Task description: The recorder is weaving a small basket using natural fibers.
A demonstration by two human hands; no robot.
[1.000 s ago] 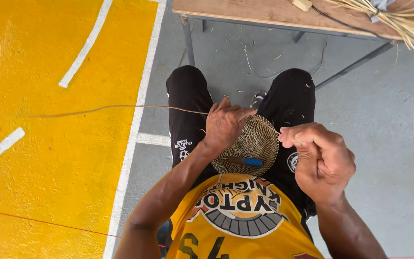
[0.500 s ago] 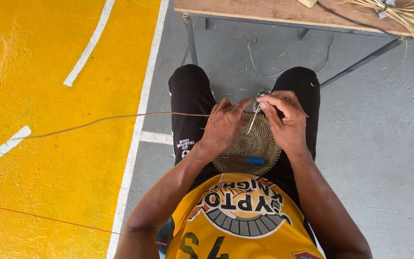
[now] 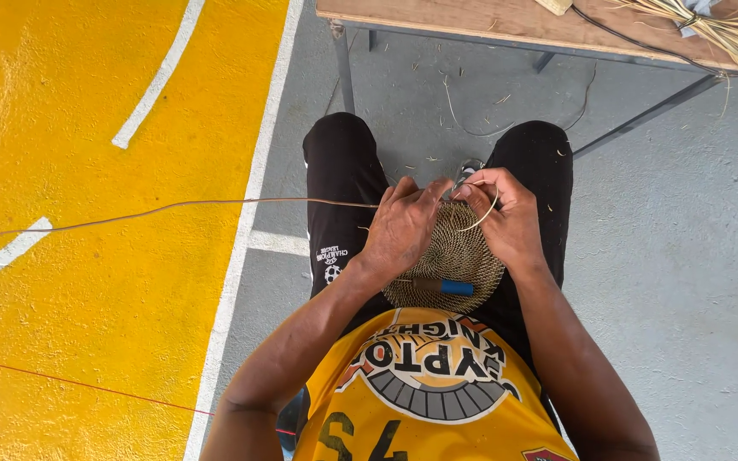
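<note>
Both hands, L point(image 3: 403, 229) & R point(image 3: 506, 218), pinch woven disc point(image 3: 454, 256) far edge on lap.

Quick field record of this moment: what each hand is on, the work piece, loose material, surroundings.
left hand: pressed on the top edge of the woven disc
right hand: pinching a curved fibre strand at the disc's rim
woven disc: round, tan, on the lap
tool: blue-ended, lying on the disc
long strand: runs left over the yellow floor
table: wooden, ahead, with a straw bundle

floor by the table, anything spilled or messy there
Yes: small straw bits lie scattered on the grey floor under the table, and a straw bundle hangs over the table's edge. The woven disc in both hands looks intact.
</note>
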